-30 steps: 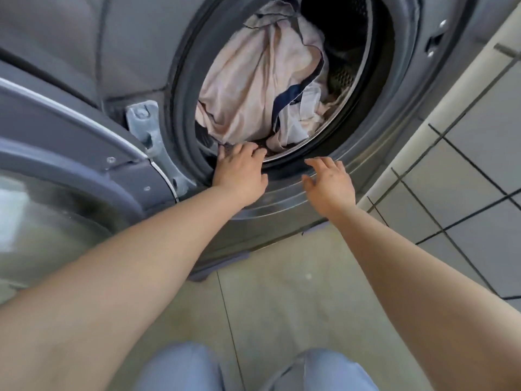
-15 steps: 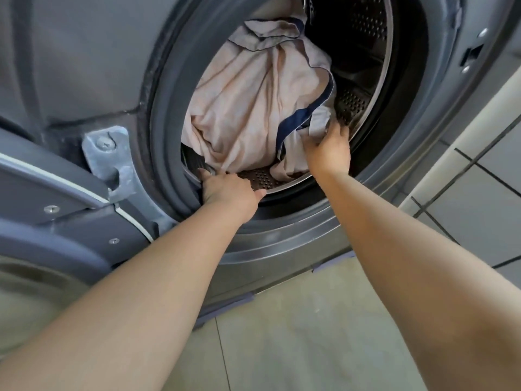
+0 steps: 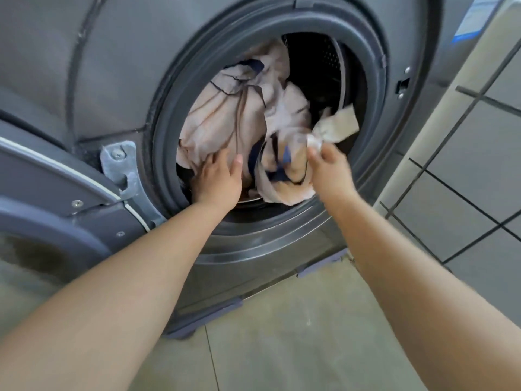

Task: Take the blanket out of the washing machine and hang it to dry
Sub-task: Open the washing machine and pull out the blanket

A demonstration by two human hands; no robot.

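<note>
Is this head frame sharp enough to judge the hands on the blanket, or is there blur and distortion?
Head view: motion blur smears the blanket and right hand, so its grip reads only roughly; left hand is somewhat clearer; wide-angle bends the door edge; even daylight.

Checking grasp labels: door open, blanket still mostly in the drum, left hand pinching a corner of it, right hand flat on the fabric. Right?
Hands are swapped. In the head view the right hand pinches a corner of the blanket, and the left hand lies with straight fingers on the fabric. The rest holds: the door is open and the blanket is mostly inside the drum.
</note>
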